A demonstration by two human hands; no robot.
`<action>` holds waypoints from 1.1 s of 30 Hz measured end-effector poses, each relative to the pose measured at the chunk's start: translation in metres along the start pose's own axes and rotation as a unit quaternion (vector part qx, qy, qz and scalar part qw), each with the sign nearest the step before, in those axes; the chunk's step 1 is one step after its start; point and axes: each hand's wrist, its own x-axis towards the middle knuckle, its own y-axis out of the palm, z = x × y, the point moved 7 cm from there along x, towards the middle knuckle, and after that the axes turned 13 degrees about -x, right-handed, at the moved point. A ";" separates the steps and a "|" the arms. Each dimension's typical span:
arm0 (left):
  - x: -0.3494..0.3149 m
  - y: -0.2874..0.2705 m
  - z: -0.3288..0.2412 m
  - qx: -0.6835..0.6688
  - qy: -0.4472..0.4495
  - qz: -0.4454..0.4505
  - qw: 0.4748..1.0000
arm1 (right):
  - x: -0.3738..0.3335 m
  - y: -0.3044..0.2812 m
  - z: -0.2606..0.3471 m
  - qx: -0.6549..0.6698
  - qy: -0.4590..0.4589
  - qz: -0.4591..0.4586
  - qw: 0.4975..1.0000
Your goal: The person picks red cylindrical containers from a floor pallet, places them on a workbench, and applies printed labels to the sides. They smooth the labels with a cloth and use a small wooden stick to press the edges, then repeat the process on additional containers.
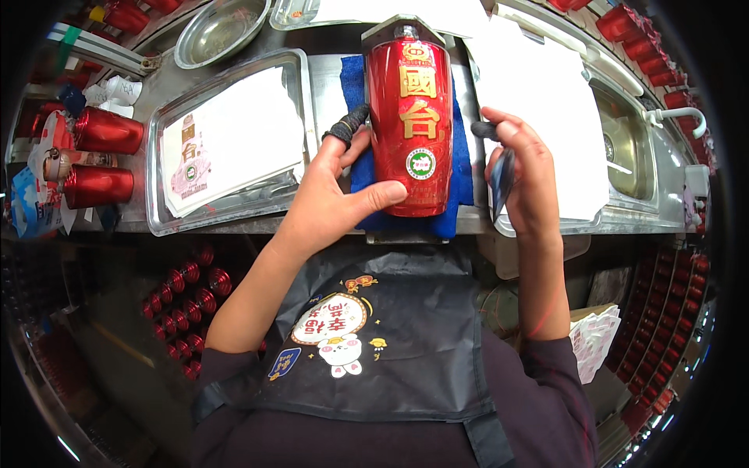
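A glossy red bottle (411,129) with gold characters and a round green-and-white mark lies on a blue cloth (353,86), its neck pointing away from me. My left hand (335,183) steadies it, thumb on the lower front and fingers along its left side. Black wrapping covers the left index fingertip. Just right of the bottle, apart from it, my right hand (524,168) pinches a small dark flat tool (502,183). Its exact kind is unclear. One right fingertip also wears a black wrap.
To the left, a metal tray (154,199) holds printed transfer sheets (234,140). White sheets (546,117) lie right, beside a sink (624,152) with a white tap (679,115). A metal bowl (221,35) stands at the back. Red bottles (100,186) lie far left; racks hold several more.
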 end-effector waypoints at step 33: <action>0.058 0.035 -0.080 0.534 0.285 0.055 0.794 | 0.030 0.008 0.075 -0.149 -0.253 -0.071 0.953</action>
